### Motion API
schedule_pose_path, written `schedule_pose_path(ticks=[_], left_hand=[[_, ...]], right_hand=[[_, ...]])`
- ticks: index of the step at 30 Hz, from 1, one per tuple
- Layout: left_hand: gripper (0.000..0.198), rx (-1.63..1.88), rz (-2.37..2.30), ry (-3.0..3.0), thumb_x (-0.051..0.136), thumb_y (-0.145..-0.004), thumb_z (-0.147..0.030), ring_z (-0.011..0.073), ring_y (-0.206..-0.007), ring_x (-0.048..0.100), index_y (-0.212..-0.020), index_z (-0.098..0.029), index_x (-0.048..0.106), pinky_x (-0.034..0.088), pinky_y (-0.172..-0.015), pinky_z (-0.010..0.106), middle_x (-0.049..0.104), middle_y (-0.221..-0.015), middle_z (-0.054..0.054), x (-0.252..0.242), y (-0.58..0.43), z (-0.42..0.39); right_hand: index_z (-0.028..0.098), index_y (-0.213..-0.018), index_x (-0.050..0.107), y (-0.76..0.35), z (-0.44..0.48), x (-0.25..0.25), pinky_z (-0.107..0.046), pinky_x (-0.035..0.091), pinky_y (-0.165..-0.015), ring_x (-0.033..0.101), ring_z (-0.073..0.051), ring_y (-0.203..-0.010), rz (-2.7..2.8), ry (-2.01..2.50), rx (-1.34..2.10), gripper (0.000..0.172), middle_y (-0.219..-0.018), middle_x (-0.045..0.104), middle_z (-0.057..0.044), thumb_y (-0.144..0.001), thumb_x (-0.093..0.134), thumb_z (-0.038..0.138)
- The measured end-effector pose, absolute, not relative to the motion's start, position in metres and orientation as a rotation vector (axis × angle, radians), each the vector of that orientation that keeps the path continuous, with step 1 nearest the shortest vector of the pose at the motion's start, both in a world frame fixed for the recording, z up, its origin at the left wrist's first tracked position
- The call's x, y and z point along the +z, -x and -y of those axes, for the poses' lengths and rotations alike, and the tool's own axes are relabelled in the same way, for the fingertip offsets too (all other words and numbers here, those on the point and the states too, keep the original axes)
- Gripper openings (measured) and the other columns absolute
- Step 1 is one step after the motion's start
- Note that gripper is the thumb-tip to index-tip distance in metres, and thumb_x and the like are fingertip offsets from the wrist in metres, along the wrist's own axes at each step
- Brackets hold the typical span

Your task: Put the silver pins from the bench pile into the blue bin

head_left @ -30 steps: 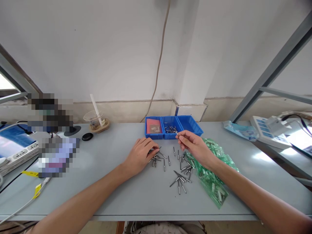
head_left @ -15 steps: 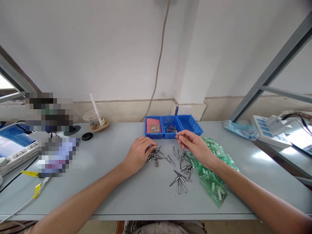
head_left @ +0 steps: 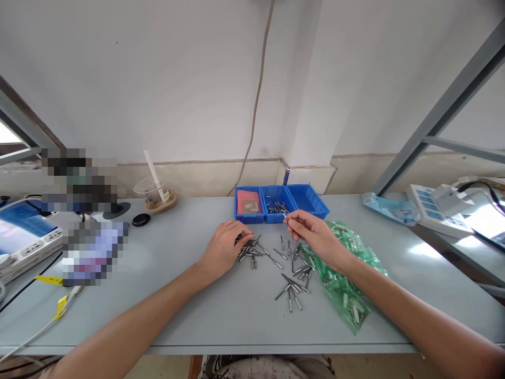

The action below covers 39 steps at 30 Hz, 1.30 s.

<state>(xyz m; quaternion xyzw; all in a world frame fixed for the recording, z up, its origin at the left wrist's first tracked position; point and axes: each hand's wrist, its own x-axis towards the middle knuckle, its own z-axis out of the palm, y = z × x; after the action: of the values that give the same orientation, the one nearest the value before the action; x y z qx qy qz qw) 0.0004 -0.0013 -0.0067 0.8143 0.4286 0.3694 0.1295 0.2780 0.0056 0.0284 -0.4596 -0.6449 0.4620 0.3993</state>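
My left hand (head_left: 225, 246) rests at the left side of a pile of metal rivets (head_left: 251, 251), its fingers curled over the pile's edge; what they grip is hidden. My right hand (head_left: 310, 231) pinches a small rivet (head_left: 285, 215) just in front of the middle blue bin (head_left: 277, 218). Rivets lie in that bin. The left blue bin (head_left: 249, 218) holds a red item, and the right blue bin (head_left: 307, 202) shows nothing inside. More loose rivets (head_left: 294, 287) are scattered between my hands. Green plastic bags (head_left: 351, 281) lie under and beside my right forearm.
A cup with a straw (head_left: 152, 190) and a round black object (head_left: 141, 220) stand at the left, near a power strip (head_left: 39, 247). At the right are a blue-and-white packet (head_left: 390, 209) and a white socket unit (head_left: 436, 210). The wall closes off the back.
One loose rivet between the piles lies at a different angle. Both hands have stayed almost in place.
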Motion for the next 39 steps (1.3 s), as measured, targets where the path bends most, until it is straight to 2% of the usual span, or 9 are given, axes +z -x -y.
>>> schedule_pose_path(ticks=[5,24,39], left_hand=[[0.02,1.059,-1.247,-2.35,0.059,-0.107,-0.027,0.0209,-0.089,0.062,-0.089,-0.022,0.065,0.047,-0.089,0.04,0.074,-0.095,0.001,-0.0063,0.0002,0.0005],[0.018,1.019,-1.275,-2.385,0.057,-0.107,-0.023,0.0213,-0.091,0.062,-0.089,-0.022,0.061,0.046,-0.093,0.041,0.073,-0.097,0.001,-0.0062,0.003,0.0005],[0.019,0.989,-1.313,-2.39,0.056,-0.108,-0.025,0.0215,-0.089,0.06,-0.089,-0.022,0.061,0.046,-0.087,0.041,0.071,-0.093,0.001,-0.0057,0.0032,0.0026]], right_hand=[[0.025,-0.106,0.069,-0.2766,-0.0052,0.0293,-0.033,0.049,-0.069,0.056,-0.016,-0.071,1.631,1.181,1.157,0.041,-0.09,0.063,-0.003,-0.097,0.064,0.064],[0.025,-0.105,0.068,-0.2777,-0.0053,0.0297,-0.034,0.048,-0.069,0.056,-0.016,-0.071,1.663,1.185,1.117,0.036,-0.089,0.064,-0.002,-0.099,0.062,0.061],[0.025,-0.105,0.068,-0.2788,-0.0061,0.0288,-0.033,0.048,-0.068,0.056,-0.016,-0.071,1.662,1.19,1.119,0.038,-0.09,0.065,-0.002,-0.099,0.062,0.062]])
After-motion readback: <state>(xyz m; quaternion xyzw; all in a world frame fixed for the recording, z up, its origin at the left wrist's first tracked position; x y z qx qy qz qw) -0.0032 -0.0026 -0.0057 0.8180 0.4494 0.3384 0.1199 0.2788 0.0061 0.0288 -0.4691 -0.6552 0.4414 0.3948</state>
